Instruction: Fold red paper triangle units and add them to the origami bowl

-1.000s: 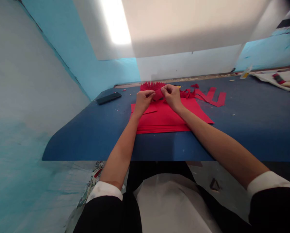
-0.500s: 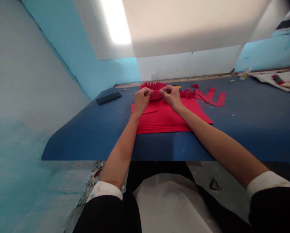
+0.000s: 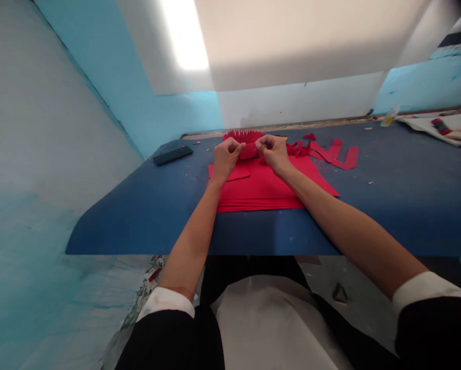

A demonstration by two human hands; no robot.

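Observation:
Between my two hands is a small red paper strip (image 3: 249, 151), held up above a stack of red paper sheets (image 3: 269, 186). My left hand (image 3: 227, 155) pinches the strip's left end between thumb and fingers. At its right end, my right hand (image 3: 273, 152) has thumb and fingertips closed in a pinch. Just behind them stands a red paper piece with a spiky fringed top (image 3: 243, 135), partly covered by my hands. A smaller red paper piece (image 3: 236, 173) lies on the stack below my left hand.
Loose red paper strips (image 3: 336, 154) lie right of the stack. A dark phone-like slab (image 3: 172, 155) is at left on the blue table (image 3: 137, 216). At the back right are a small bottle (image 3: 390, 116) and a pale sheet (image 3: 423, 126) with a brush-like thing (image 3: 448, 129) on it.
My right hand has shifted slightly to the right along the strip. The smaller paper piece on the stack shows a little more below my left hand.

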